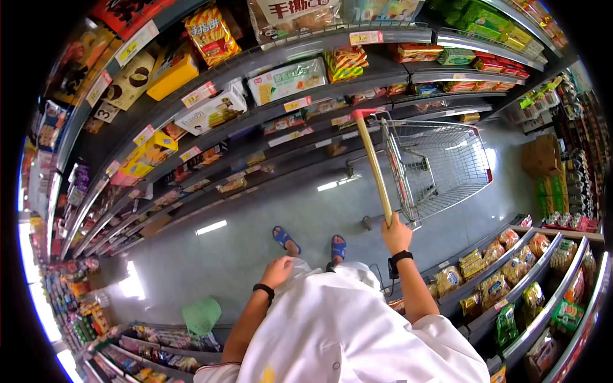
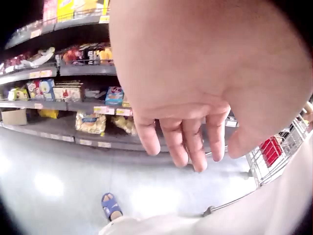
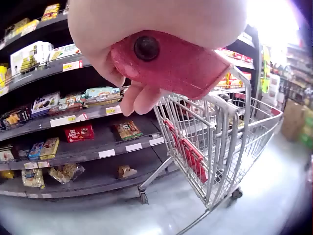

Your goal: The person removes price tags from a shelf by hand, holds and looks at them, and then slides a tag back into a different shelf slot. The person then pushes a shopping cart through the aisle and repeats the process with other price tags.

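A metal shopping cart [image 1: 437,169] stands at the right of the head view, with a pale bar handle [image 1: 372,163] that has a red end. The right hand [image 1: 397,235] grips the near end of this handle; in the right wrist view its fingers [image 3: 139,98] curl around the red end piece [image 3: 171,63]. At the person's front, the left hand [image 1: 277,272] hangs near the white shirt and holds nothing. The left wrist view shows that hand [image 2: 195,83] with its fingers loosely bent, apart from the cart [image 2: 274,152].
Long shelves [image 1: 274,48] of packaged snacks run along the far side. Slanted shelves [image 1: 511,293] with bagged goods stand at the lower right. A green basket-like object [image 1: 201,315] is on the floor at lower left. Cardboard boxes [image 1: 541,155] stand beyond the cart.
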A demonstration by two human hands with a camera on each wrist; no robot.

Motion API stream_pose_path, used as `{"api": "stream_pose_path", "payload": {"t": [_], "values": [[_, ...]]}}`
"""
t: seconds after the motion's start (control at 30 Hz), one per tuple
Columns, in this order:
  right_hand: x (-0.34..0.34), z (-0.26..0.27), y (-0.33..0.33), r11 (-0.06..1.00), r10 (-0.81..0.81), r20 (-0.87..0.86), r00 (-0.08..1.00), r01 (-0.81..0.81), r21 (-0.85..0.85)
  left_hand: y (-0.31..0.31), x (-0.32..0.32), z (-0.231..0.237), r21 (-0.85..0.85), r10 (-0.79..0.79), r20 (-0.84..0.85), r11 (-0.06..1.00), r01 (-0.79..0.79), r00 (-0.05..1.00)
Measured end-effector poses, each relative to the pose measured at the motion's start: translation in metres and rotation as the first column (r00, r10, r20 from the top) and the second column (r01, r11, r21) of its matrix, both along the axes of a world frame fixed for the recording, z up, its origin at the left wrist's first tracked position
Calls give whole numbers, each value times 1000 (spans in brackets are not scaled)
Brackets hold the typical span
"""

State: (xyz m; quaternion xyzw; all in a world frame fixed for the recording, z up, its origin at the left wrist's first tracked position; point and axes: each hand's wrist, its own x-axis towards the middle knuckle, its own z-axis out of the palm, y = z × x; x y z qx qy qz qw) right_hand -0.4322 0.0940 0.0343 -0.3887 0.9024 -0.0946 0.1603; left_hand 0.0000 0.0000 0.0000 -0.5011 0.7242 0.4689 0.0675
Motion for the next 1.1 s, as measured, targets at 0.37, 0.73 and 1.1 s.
{"api": "stream_pose_path", "payload": {"t": [0.37,0.73,1.1], "values": [[-10,6,-4,999,3,16,1000,-2,-46,28,7,-12,64,154,15,986,-155,988],[-7,7,-10,995,-15,-20,1000,13,-98,73,74,-37,99,209,52,972,-214,976],[-5,14,-16,991,-25,-29,999,21,-132,72,54,-19,88,260,23,961,-261,965]]}}
